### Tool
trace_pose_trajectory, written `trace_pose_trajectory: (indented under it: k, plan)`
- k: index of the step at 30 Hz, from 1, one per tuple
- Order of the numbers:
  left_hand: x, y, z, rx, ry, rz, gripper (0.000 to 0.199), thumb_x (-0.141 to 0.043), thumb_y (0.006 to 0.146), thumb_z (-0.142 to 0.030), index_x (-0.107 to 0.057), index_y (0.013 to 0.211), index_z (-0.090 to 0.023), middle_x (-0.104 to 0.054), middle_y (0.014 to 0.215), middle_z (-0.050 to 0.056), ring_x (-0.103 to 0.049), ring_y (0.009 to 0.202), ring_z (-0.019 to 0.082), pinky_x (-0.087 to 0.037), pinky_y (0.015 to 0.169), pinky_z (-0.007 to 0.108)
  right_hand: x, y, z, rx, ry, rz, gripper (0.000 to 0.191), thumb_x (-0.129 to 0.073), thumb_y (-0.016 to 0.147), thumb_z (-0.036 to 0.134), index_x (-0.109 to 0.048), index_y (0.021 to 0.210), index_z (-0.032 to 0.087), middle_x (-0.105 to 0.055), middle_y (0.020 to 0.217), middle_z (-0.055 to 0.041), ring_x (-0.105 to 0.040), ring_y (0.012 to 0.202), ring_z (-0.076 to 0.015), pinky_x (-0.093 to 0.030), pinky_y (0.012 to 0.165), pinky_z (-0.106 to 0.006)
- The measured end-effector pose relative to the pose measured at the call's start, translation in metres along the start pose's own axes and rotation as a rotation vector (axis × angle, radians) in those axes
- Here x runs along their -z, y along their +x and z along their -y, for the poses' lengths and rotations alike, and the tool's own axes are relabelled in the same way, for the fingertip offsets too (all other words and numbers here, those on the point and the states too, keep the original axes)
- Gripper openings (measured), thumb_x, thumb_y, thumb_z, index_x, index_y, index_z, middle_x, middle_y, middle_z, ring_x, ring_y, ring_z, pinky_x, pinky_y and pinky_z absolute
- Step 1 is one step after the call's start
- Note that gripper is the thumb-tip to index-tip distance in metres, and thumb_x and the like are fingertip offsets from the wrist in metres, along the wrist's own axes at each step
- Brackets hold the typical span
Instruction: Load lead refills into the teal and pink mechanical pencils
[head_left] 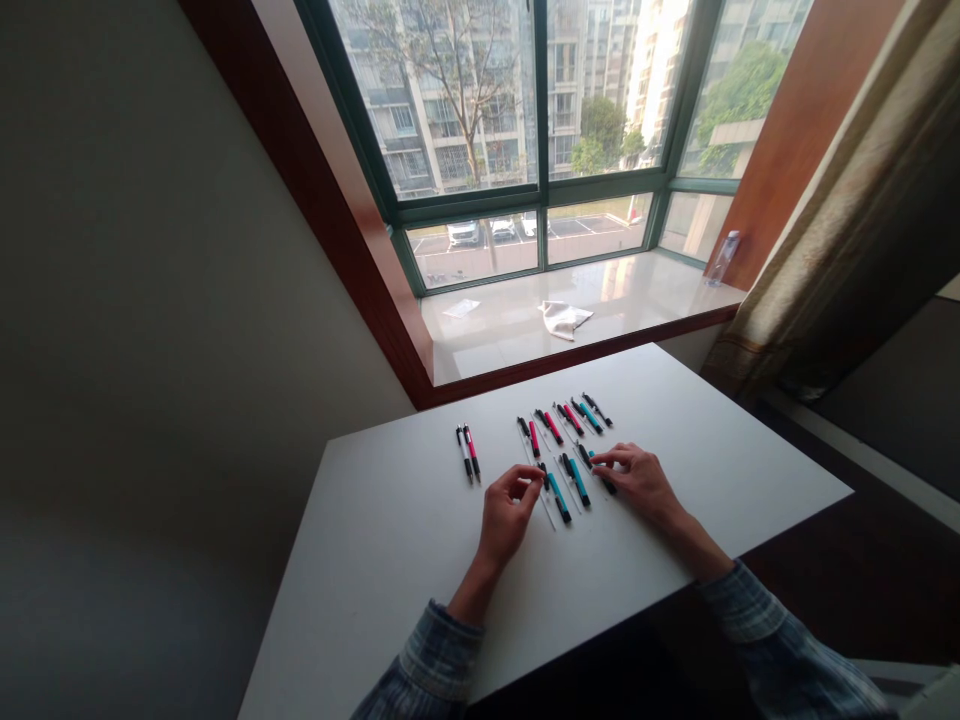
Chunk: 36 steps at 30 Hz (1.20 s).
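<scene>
My left hand (511, 512) is closed in a pinch at the upper end of a teal pen barrel (558, 498), by a black pen part (544, 477). Whether its fingertips hold anything is hidden. My right hand (636, 482) reaches over the rightmost pen set of the near row, thumb and forefinger drawn together at a partly covered teal barrel (594, 460). What lies between those fingertips I cannot make out. Between the hands sits another teal barrel (580, 483). Behind them runs a row of disassembled pens, including a pink barrel (534, 438), with thin refills alongside.
Two assembled pens, one white and black (464, 455) and one pink and black (472, 453), lie left of the rows on the white table (375, 540). Beyond the table, the windowsill (487, 345) carries a crumpled white cloth (564, 320) and a clear bottle (724, 258).
</scene>
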<state>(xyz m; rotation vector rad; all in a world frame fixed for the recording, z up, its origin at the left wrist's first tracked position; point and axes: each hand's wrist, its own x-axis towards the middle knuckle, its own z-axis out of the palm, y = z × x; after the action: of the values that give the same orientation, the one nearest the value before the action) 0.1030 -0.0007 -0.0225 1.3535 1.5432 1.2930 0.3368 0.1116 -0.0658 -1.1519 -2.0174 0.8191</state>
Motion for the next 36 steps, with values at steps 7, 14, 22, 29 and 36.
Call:
trace_pose_trajectory:
  k: [7, 14, 22, 29, 36]
  plan:
    - [0.038, 0.011, 0.011, -0.197, 0.322, -0.112, 0.026, -0.055, 0.097, -0.033, -0.077, 0.107, -0.024, -0.077, 0.105, 0.009, -0.069, 0.094, 0.024, -0.054, 0.086, 0.037, 0.003, -0.005, 0.001, -0.033, 0.094, -0.155, 0.043, -0.064, 0.090, 0.061, -0.082, 0.099, 0.022, -0.075, 0.095, -0.0096, -0.056, 0.067, -0.0202, -0.048, 0.063, -0.035]
    - [0.121, 0.015, 0.037, -0.256, 0.799, -0.048, 0.052, -0.045, 0.085, -0.005, -0.071, 0.125, -0.026, -0.074, 0.118, 0.006, -0.064, 0.110, 0.027, -0.049, 0.100, 0.043, 0.006, -0.008, 0.005, -0.035, 0.106, -0.166, 0.042, -0.060, 0.094, 0.060, -0.080, 0.096, 0.023, -0.075, 0.099, -0.0100, -0.059, 0.070, -0.0217, -0.047, 0.063, -0.035]
    - [0.155, 0.009, 0.039, -0.300, 0.999, 0.034, 0.034, -0.048, 0.095, -0.019, -0.073, 0.117, -0.028, -0.071, 0.112, 0.008, -0.060, 0.105, 0.030, -0.050, 0.095, 0.045, 0.007, -0.008, 0.004, -0.035, 0.098, -0.162, 0.039, -0.060, 0.095, 0.057, -0.079, 0.095, 0.023, -0.075, 0.099, -0.0084, -0.059, 0.070, -0.0209, -0.047, 0.064, -0.035]
    - [0.174, 0.020, 0.036, -0.336, 1.053, 0.145, 0.023, -0.050, 0.098, -0.029, -0.072, 0.102, -0.027, -0.073, 0.117, 0.007, -0.061, 0.114, 0.031, -0.047, 0.094, 0.044, 0.006, -0.007, 0.003, -0.039, 0.092, -0.160, 0.040, -0.059, 0.095, 0.057, -0.079, 0.095, 0.022, -0.075, 0.101, -0.0088, -0.060, 0.070, -0.0206, -0.048, 0.064, -0.035]
    - [0.164, 0.015, 0.019, -0.266, 0.849, 0.032, 0.021, -0.048, 0.102, -0.038, -0.064, 0.108, -0.027, -0.074, 0.109, 0.004, -0.067, 0.102, 0.026, -0.049, 0.092, 0.042, 0.008, -0.009, 0.015, -0.009, 0.101, -0.160, 0.038, -0.059, 0.096, 0.055, -0.076, 0.091, 0.021, -0.074, 0.094, -0.0072, -0.058, 0.073, -0.0212, -0.047, 0.071, -0.036]
